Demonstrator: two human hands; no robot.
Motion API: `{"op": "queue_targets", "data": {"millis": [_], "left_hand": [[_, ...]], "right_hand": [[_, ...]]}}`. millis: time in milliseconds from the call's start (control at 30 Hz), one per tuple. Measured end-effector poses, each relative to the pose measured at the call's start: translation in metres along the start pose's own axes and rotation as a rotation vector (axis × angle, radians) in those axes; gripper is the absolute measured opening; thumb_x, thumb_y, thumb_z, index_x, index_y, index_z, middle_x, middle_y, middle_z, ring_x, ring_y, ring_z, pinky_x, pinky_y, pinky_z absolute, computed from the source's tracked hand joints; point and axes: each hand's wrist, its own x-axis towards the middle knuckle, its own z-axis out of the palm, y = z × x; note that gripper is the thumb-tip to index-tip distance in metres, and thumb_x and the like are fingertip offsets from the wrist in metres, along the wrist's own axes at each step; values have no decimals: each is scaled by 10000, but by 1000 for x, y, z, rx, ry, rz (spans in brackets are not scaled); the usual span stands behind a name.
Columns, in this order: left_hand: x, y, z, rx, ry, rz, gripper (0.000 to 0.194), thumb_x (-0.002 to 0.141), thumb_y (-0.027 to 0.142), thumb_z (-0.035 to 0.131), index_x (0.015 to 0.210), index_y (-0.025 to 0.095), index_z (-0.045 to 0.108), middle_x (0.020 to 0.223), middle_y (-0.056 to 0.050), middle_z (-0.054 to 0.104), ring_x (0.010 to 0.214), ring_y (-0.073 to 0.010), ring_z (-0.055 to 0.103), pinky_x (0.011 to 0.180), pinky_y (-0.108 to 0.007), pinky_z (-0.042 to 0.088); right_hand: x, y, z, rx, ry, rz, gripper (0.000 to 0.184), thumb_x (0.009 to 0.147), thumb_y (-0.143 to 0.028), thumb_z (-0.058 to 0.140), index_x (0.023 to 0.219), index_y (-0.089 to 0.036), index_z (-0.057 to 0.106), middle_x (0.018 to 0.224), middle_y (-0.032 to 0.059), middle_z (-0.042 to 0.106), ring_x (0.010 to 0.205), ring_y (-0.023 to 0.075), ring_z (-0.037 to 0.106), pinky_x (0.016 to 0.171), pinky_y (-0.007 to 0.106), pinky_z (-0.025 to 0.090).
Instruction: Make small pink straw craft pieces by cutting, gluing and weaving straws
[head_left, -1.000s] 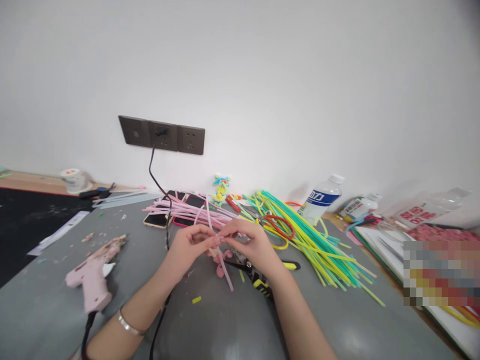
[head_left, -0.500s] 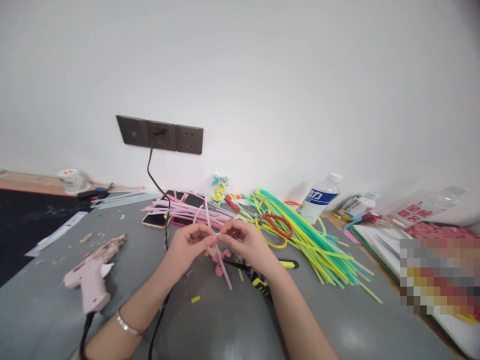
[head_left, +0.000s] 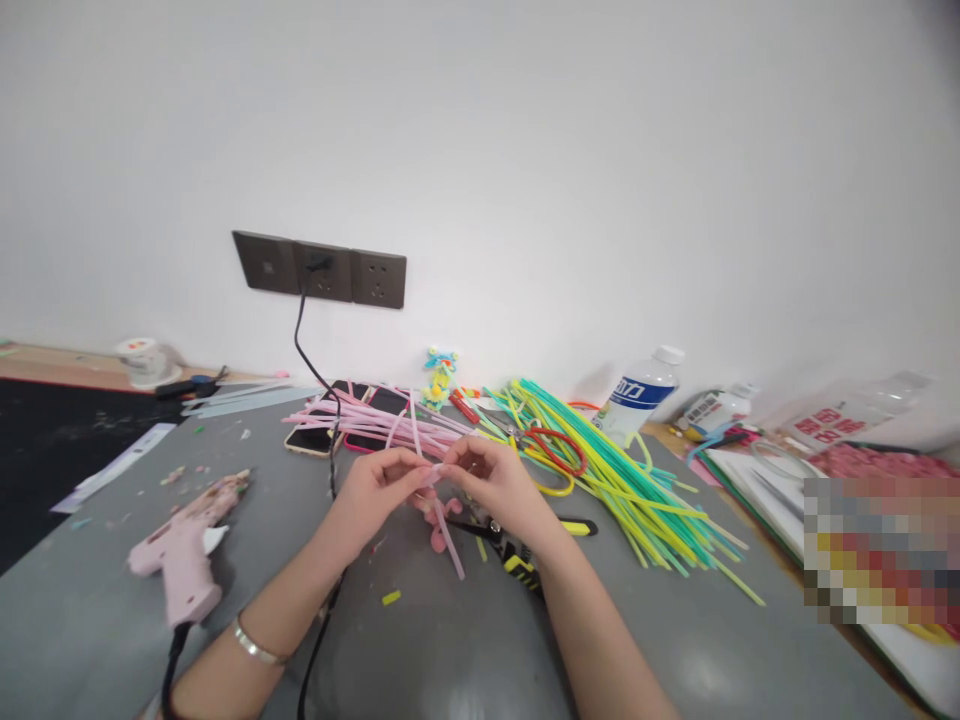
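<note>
Thumb and fingers of my left hand [head_left: 381, 490] pinch a pink pipe cleaner [head_left: 452, 552] at the middle of the table. Pressed up against it, fingertip to fingertip, my right hand [head_left: 495, 490] pinches the same strip. One end of the strip hangs down toward me, while another length rises behind the fingers. Just below the hands lies a curled pink piece [head_left: 437, 540], partly covered by them. Pliers with black and yellow handles [head_left: 520, 568] rest beside and partly under my right hand.
A pink glue gun [head_left: 184, 560] lies left, its black cord running off nearby. Behind are phones [head_left: 309, 440] under pink pipe cleaners [head_left: 375, 420]. Red and yellow scissors [head_left: 555, 450] lie by a green-yellow bundle [head_left: 622, 480]. Bottles [head_left: 637, 395] stand along the wall.
My fingers shift slightly on the pink pipe cleaner, the fingertips still together. Everything else on the table stays where it was.
</note>
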Motion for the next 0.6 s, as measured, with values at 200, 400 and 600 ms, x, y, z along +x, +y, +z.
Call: {"op": "queue_targets", "data": {"millis": [200, 400, 600], "left_hand": [[-3, 6, 0, -122, -107, -172, 311, 684, 405, 837, 732, 131, 697, 683, -50, 733, 623, -144, 683, 611, -221, 537], [-4, 6, 0, -159, -111, -183, 298, 687, 377, 844, 680, 129, 679, 637, -31, 696, 599, -117, 645, 614, -209, 515], [-4, 6, 1, -160, -101, -180, 294, 658, 371, 860, 672, 123, 702, 608, -27, 682, 572, -102, 603, 586, -203, 486]], "right_hand": [[0, 0, 2, 118, -51, 28, 278, 822, -445, 675, 830, -179, 591, 709, -4, 635, 507, 108, 571, 495, 238, 498], [-1, -4, -1, 159, -54, -38, 249, 812, -409, 707, 857, -181, 617, 748, -2, 640, 593, 117, 595, 556, 239, 519], [-3, -3, -13, 97, -114, -106, 193, 799, -351, 740, 875, -175, 716, 865, 40, 703, 728, 153, 653, 678, 268, 547]]}}
